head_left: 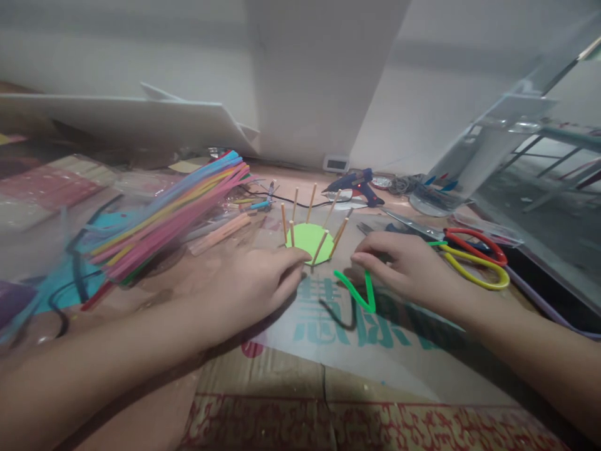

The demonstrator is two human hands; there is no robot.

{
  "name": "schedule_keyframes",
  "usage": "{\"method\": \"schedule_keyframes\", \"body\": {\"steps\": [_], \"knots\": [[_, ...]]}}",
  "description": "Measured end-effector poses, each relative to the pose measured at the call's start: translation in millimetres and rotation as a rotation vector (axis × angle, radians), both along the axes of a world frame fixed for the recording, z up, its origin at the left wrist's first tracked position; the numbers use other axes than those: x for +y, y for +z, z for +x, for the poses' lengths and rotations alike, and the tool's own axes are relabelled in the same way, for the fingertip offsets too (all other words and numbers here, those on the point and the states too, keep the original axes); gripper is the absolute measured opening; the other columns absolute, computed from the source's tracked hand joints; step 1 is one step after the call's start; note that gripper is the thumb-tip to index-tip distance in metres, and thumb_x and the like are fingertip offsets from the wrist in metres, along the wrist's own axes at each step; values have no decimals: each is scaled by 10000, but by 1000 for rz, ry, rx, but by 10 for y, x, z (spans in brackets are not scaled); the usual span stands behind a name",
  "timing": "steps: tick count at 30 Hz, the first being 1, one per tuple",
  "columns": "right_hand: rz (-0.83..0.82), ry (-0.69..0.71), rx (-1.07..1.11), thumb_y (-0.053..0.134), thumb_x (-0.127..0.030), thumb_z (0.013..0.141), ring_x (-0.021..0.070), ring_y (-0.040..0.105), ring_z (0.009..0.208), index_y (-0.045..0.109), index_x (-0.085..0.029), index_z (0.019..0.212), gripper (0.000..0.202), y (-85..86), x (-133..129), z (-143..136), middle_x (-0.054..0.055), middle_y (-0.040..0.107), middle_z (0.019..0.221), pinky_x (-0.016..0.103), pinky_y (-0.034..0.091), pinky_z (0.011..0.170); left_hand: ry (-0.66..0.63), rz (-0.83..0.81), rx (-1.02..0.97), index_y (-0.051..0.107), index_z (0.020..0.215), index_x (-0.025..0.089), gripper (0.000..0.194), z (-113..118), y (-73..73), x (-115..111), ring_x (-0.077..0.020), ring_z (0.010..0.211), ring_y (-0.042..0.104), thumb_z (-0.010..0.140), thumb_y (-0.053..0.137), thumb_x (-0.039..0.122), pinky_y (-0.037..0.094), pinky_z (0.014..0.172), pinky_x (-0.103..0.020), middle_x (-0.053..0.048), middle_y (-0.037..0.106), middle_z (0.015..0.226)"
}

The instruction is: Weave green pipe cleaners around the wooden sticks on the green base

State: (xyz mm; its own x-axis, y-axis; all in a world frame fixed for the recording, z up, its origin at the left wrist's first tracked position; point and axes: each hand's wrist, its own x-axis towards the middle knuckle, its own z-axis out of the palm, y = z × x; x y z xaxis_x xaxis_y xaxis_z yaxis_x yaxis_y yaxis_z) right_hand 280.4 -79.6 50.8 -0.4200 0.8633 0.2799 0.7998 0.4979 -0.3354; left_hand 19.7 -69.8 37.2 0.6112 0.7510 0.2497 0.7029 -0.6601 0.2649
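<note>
A bright green disc (307, 241) with several thin wooden sticks standing upright around its rim lies on the table before me. At its front left edge, my left hand (270, 279) has its thumb and fingers curled together against the rim. My right hand (404, 260), to the right of the disc, pinches a green pipe cleaner (370, 300). The pipe cleaner hangs below the fingers in a V-shaped bend, and a short green end shows behind the hand. The fingertips' exact grip on both things is partly hidden.
A bundle of coloured pipe cleaners (173, 219) lies at left. Behind the disc are a blue glue gun (354, 186) and a small display (336, 164). Scissors with red and yellow handles (479, 266) lie at right, near a clear container (441, 194). A printed plastic sheet (328, 357) covers the front.
</note>
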Motion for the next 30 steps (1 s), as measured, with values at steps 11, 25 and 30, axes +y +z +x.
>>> {"method": "schedule_keyframes", "body": {"steps": [11, 25, 30], "knots": [[-164, 101, 145, 479, -340, 987, 139, 623, 684, 664, -186, 782, 316, 18, -102, -95, 16, 689, 727, 249, 449, 638, -457, 318, -121, 680, 1099, 154, 225, 12, -52, -77, -203, 906, 659, 983, 494, 203, 506, 807, -331, -69, 742, 1025], [149, 161, 209, 550, -138, 938, 116, 667, 729, 705, -173, 962, 161, 48, -249, -197, 17, 727, 807, 208, 499, 657, -72, -376, -405, 728, 903, 212, 185, 77, 103, -45, -131, 726, 644, 934, 574, 310, 460, 649, -242, 18, 730, 808], [220, 191, 22, 518, -169, 962, 133, 673, 726, 708, -182, 1024, 200, -86, -96, -48, 28, 751, 849, 232, 471, 642, -113, 44, 53, 707, 945, 191, 212, -39, 37, 76, -217, 862, 635, 961, 526, 300, 459, 742, -334, -61, 712, 929]]}}
